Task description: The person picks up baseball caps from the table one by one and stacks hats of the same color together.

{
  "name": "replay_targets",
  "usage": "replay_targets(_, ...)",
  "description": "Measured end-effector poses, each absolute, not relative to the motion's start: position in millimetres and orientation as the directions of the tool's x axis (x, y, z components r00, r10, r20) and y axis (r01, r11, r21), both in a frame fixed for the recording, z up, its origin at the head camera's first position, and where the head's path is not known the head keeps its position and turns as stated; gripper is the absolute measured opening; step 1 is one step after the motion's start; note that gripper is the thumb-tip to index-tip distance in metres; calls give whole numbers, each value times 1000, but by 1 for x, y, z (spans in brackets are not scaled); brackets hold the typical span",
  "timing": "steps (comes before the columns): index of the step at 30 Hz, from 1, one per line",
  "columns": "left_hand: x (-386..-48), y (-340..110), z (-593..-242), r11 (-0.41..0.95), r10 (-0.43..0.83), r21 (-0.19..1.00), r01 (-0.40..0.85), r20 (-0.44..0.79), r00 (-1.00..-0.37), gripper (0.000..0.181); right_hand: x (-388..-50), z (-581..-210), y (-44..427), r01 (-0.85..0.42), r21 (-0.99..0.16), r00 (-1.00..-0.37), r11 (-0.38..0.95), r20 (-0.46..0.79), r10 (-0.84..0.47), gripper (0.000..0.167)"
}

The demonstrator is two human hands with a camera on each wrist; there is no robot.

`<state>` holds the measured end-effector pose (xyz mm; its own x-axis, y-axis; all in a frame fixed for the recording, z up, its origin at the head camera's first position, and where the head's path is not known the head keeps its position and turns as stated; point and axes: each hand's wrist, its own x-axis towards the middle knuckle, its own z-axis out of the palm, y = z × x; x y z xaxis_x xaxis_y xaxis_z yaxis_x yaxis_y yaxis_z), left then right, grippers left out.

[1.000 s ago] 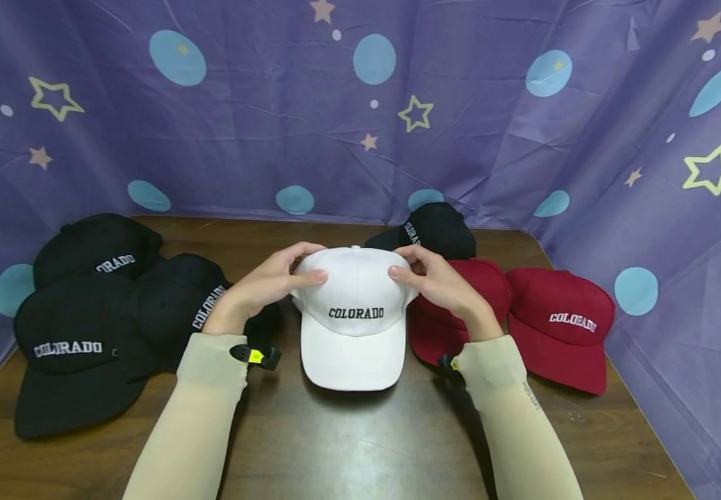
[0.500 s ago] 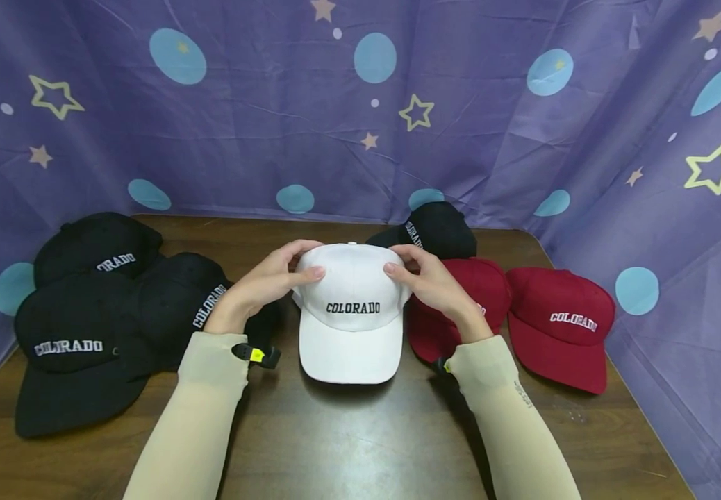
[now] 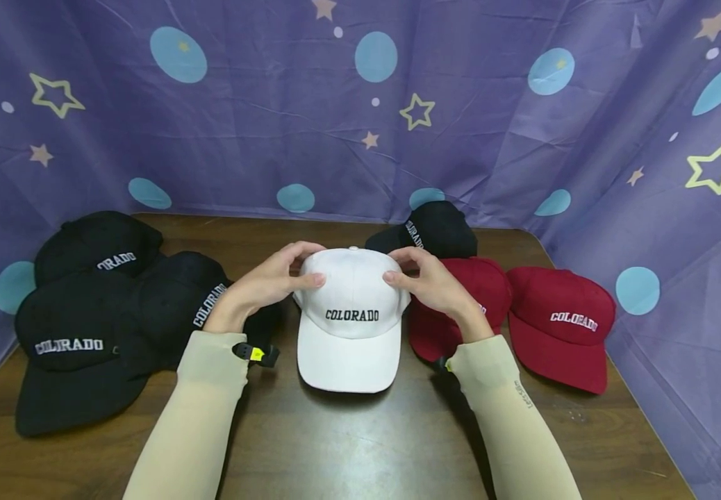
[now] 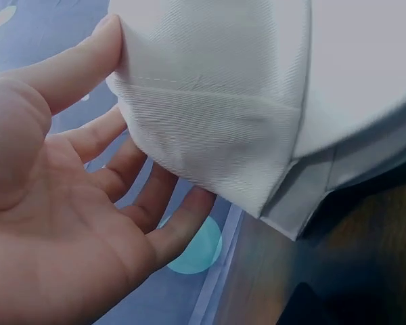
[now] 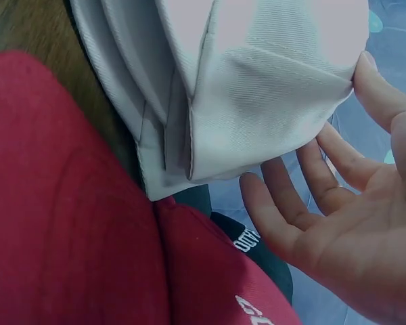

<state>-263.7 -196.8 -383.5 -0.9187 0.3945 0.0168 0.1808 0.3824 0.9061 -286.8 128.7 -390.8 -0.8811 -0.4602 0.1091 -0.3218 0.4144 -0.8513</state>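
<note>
Two hands hold one white cap [image 3: 353,281], which is at the middle of the worktop [image 3: 348,451], with its brim toward the person. The left hand [image 3: 260,281] and the right hand [image 3: 432,281] each pinch a side of its crown, thumb in front and the other fingers behind, so both sides of the grip are closed on cloth. In the right wrist view, lower white layers [image 5: 155,183] show below its edge; I judge that several caps are nested, but I cannot tell how many. Also, I cannot tell if the lowest layer rests on the wood.

What could go wrong, in my opinion, comes from this light hold. If only the upper crown is pinched, lifting may separate it from the layers underneath. If one hand pulls more strongly, the stack may tilt and the soft crown may crease. The nearer red cap [image 3: 485,278] is just beside the right side, so a sideways movement could push it into the outer red cap [image 3: 563,309]. On the left, the black caps [image 3: 79,319] may be disturbed by the forearm.
</note>
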Motion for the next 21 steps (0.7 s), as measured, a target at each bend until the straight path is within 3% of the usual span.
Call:
replay_targets(14, -266, -196, -390, 433, 333, 882, 187, 36, -942, 57, -282, -395, 118, -264, -795, -923, 547, 44, -383, 46)
replay_targets(21, -267, -198, -391, 413, 302, 895, 169, 40, -952, 62, -283, -398, 114, -297, -801, -926, 519, 109, -363, 46)
